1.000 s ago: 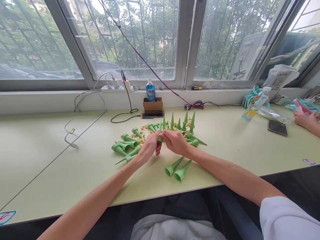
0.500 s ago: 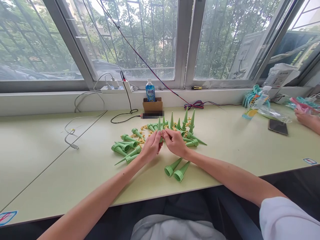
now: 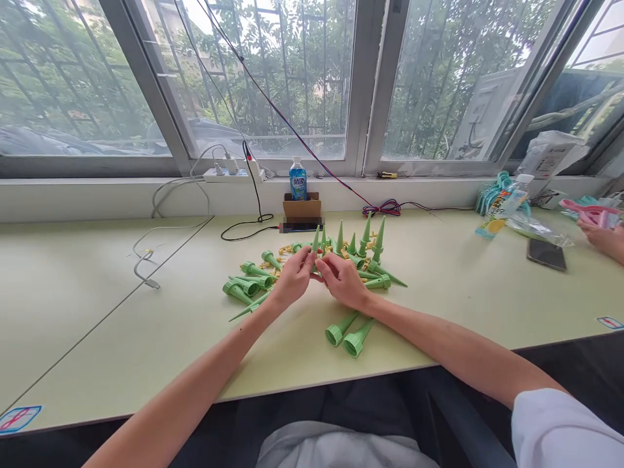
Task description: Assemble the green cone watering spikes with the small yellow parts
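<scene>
My left hand (image 3: 291, 282) and my right hand (image 3: 342, 281) meet over a pile of green plastic cone spikes. Both pinch one upright green cone spike (image 3: 315, 242) between their fingertips, its point upward. Several more green cones (image 3: 246, 283) lie on their sides to the left of my hands. Others stand upright (image 3: 366, 237) just behind my right hand. Two cones (image 3: 348, 333) lie near the table's front edge below my right wrist. Small yellow parts (image 3: 284, 250) are scattered among the cones.
A drink bottle (image 3: 298, 179) stands in a small cardboard box (image 3: 301, 208) by the window sill. White cables (image 3: 146, 260) and a power strip (image 3: 228, 173) lie at the left. At the far right are a phone (image 3: 546, 253), a bottle (image 3: 502, 205), bags and another person's hand (image 3: 597, 235).
Both hands stay together on the green cone, shifting slightly upward and away from me. The view has tilted a little. The other person's hand at the right has drawn back.
</scene>
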`<move>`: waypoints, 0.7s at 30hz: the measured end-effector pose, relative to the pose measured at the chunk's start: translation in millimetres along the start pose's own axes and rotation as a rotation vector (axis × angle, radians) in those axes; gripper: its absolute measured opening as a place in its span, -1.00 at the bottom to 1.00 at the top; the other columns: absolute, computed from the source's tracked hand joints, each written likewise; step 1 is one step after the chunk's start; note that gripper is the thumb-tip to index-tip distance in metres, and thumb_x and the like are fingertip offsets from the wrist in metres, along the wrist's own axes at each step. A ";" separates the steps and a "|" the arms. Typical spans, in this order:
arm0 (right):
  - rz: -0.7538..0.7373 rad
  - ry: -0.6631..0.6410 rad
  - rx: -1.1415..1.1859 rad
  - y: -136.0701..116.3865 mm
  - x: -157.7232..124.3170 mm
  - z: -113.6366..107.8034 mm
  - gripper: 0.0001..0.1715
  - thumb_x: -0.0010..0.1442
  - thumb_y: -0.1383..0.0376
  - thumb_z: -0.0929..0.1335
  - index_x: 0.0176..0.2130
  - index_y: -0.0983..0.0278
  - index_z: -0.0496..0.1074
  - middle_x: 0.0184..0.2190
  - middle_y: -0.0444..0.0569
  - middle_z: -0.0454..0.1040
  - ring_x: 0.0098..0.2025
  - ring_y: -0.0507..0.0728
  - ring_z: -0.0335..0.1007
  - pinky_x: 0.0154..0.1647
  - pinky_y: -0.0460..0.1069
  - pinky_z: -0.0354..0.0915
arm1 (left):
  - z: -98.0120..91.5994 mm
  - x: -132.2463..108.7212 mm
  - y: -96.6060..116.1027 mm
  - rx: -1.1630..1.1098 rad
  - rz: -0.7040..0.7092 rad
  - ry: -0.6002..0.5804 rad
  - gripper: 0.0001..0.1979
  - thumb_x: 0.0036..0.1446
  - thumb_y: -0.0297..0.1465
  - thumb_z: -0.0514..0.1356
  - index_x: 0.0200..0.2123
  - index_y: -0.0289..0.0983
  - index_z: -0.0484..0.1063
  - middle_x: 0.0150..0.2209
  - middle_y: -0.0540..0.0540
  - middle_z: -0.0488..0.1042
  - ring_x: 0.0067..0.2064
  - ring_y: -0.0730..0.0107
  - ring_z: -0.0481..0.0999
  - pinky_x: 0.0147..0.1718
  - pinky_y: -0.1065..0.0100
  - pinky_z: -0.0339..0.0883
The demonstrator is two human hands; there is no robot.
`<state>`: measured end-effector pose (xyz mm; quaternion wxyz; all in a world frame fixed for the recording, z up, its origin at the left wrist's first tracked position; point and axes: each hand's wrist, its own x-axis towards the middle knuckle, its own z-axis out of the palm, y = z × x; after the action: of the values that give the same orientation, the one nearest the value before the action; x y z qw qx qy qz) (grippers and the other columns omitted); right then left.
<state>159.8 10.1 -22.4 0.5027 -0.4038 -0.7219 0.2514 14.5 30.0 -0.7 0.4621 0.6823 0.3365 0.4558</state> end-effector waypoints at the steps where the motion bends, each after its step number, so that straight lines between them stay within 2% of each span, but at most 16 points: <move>1: -0.007 -0.012 0.010 -0.6 -0.1 -0.1 -0.58 0.34 -0.02 0.19 -0.36 0.22 0.27 -0.64 -0.22 0.23 -0.57 0.02 0.14 -0.45 -0.05 0.18 | 0.5 -0.3 1.0 -0.041 -0.021 -0.003 -0.62 0.19 -0.04 0.12 -0.34 -0.26 0.31 -0.39 -0.01 0.36 -0.35 0.43 0.41 -0.41 0.38 0.47; 4: -0.062 -0.012 0.028 -0.9 0.8 0.3 -0.60 0.34 -0.01 0.20 -0.37 0.21 0.23 -0.65 -0.25 0.21 -0.53 0.03 0.22 -0.19 0.04 0.33 | 1.2 -1.5 3.5 -0.133 -0.075 -0.001 -0.57 0.18 0.01 0.11 -0.29 -0.28 0.38 -0.40 -0.02 0.39 -0.32 0.41 0.43 -0.35 0.36 0.47; 6: -0.098 -0.008 0.038 -0.1 1.7 0.8 -0.61 0.34 0.00 0.21 -0.39 0.20 0.21 -0.65 -0.26 0.21 -0.47 0.05 0.28 0.03 0.11 0.30 | 1.3 -2.4 4.1 -0.182 -0.093 0.007 -0.54 0.17 0.02 0.12 -0.25 -0.30 0.42 -0.38 -0.03 0.42 -0.30 0.40 0.45 -0.32 0.35 0.48; 8: -0.111 -0.007 0.045 1.0 2.2 1.4 -0.62 0.33 0.01 0.22 -0.40 0.19 0.20 -0.65 -0.26 0.21 -0.43 0.06 0.32 0.15 0.16 0.25 | 1.7 -3.2 4.2 -0.219 -0.106 0.015 -0.53 0.14 0.03 0.15 -0.23 -0.30 0.44 -0.39 -0.03 0.43 -0.32 0.41 0.46 -0.30 0.35 0.48; 17: -0.121 0.010 0.068 1.4 1.2 4.0 -0.65 0.28 0.08 0.30 -0.45 0.20 0.21 -0.63 -0.28 0.24 -0.55 0.00 0.13 0.23 0.15 0.21 | 0.8 -4.5 2.0 -0.339 -0.191 -0.004 -0.54 0.16 -0.02 0.17 -0.17 -0.32 0.47 -0.42 0.01 0.39 -0.35 0.50 0.42 -0.25 0.40 0.45; 21: -0.115 0.023 0.054 0.7 0.3 5.1 -0.63 0.26 0.07 0.32 -0.48 0.20 0.22 -0.63 -0.28 0.24 -0.58 -0.01 0.06 0.24 0.15 0.21 | 0.3 -4.5 1.0 -0.371 -0.215 -0.037 -0.52 0.16 -0.01 0.16 -0.14 -0.33 0.47 -0.41 0.00 0.40 -0.33 0.47 0.43 -0.23 0.39 0.44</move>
<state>155.2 10.9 -24.6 0.5350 -0.3507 -0.7312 0.2367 13.2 25.6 -1.3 0.6317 0.5539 0.3093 0.4455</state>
